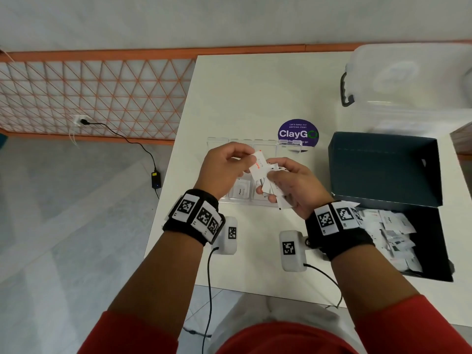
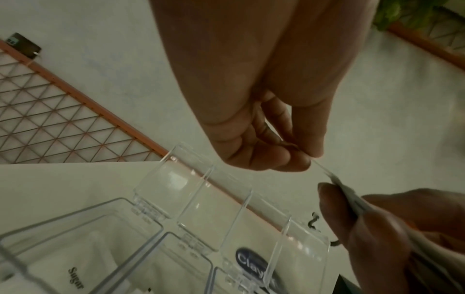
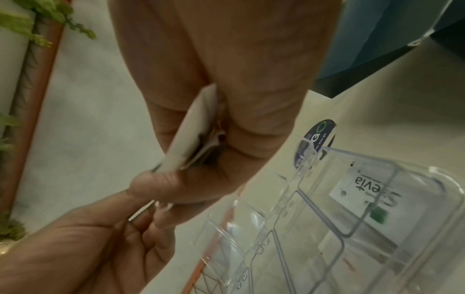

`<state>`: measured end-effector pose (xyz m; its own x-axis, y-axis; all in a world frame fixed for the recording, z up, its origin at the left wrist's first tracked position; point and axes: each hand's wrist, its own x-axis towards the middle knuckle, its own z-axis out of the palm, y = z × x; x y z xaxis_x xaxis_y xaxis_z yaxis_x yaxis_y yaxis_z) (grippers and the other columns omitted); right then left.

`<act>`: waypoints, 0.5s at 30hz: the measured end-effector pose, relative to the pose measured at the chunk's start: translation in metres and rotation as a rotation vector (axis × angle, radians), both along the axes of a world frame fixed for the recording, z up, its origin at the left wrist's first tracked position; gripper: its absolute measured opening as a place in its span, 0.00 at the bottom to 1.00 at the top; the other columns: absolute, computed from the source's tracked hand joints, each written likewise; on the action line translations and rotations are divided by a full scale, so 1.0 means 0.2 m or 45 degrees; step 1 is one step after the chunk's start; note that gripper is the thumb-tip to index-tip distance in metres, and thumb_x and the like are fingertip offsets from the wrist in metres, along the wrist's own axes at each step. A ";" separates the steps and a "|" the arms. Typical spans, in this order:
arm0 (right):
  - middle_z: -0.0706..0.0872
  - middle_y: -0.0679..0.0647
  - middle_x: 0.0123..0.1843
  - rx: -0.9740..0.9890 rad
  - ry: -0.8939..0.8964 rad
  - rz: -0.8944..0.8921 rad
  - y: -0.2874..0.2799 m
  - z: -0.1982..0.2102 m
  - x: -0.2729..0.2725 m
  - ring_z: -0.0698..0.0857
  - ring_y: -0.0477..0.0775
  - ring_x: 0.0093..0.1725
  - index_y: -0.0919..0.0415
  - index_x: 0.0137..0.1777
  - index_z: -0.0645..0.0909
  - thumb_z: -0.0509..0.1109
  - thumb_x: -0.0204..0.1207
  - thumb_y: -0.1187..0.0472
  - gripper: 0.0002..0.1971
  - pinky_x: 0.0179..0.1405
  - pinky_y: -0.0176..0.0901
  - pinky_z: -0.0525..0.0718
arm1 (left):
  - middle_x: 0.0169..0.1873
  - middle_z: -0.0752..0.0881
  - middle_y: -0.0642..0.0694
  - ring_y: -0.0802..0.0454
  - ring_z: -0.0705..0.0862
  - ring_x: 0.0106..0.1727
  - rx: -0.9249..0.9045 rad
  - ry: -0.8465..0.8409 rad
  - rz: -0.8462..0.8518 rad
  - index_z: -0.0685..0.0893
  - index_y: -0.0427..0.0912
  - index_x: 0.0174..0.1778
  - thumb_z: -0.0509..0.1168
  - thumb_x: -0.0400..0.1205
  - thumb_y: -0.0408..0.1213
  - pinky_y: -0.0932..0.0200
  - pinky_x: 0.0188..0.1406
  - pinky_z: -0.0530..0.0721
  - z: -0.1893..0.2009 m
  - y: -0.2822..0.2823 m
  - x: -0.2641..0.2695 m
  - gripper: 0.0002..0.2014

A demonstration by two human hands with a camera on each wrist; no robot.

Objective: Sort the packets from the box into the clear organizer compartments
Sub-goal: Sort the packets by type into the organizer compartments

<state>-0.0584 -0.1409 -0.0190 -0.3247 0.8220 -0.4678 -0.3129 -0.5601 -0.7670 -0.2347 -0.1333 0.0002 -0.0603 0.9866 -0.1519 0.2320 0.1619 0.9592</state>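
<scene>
Both hands hover over the clear organizer (image 1: 265, 145), whose lids stand open. My right hand (image 1: 293, 185) grips a fanned stack of white packets (image 1: 274, 187). My left hand (image 1: 227, 167) pinches the top packet with red print (image 1: 258, 166) between thumb and fingers, at the stack's upper edge. In the left wrist view that packet (image 2: 324, 171) shows edge-on between the left fingertips (image 2: 299, 161) and the right thumb (image 2: 334, 202). The right wrist view shows the stack (image 3: 186, 137) pressed in the right palm. A Sugar packet (image 2: 75, 280) and a Stevia packet (image 3: 362, 189) lie in compartments. The dark box (image 1: 429, 241) at right holds several white packets (image 1: 393, 236).
The box's raised lid (image 1: 383, 167) stands behind it. A large clear storage bin (image 1: 408, 85) sits at the table's back right. A purple ClayGo sticker (image 1: 297, 134) lies beyond the organizer. The white table (image 1: 255, 93) ends on the left, near the left wrist.
</scene>
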 end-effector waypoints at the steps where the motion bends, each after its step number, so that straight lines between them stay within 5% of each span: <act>1: 0.89 0.68 0.47 0.011 -0.001 0.002 0.00 0.01 0.00 0.86 0.67 0.37 0.64 0.59 0.80 0.64 0.81 0.76 0.12 0.23 0.42 0.80 | 0.39 0.91 0.52 0.56 0.88 0.35 -0.005 -0.025 0.003 0.89 0.48 0.46 0.72 0.77 0.31 0.66 0.35 0.85 0.00 -0.02 0.00 0.08; 8: 0.89 0.66 0.47 0.114 0.002 -0.002 -0.03 0.07 0.04 0.85 0.67 0.37 0.65 0.60 0.80 0.64 0.81 0.76 0.12 0.25 0.44 0.78 | 0.39 0.90 0.54 0.55 0.89 0.42 0.035 -0.230 -0.010 0.88 0.48 0.54 0.73 0.75 0.24 0.65 0.39 0.84 0.03 -0.10 0.01 0.16; 15: 0.89 0.70 0.54 0.131 0.036 -0.036 -0.02 0.10 0.06 0.88 0.67 0.39 0.64 0.59 0.82 0.66 0.82 0.74 0.11 0.25 0.44 0.81 | 0.37 0.90 0.51 0.55 0.88 0.39 0.080 -0.230 0.049 0.88 0.47 0.51 0.71 0.77 0.24 0.62 0.40 0.85 0.05 -0.07 0.02 0.13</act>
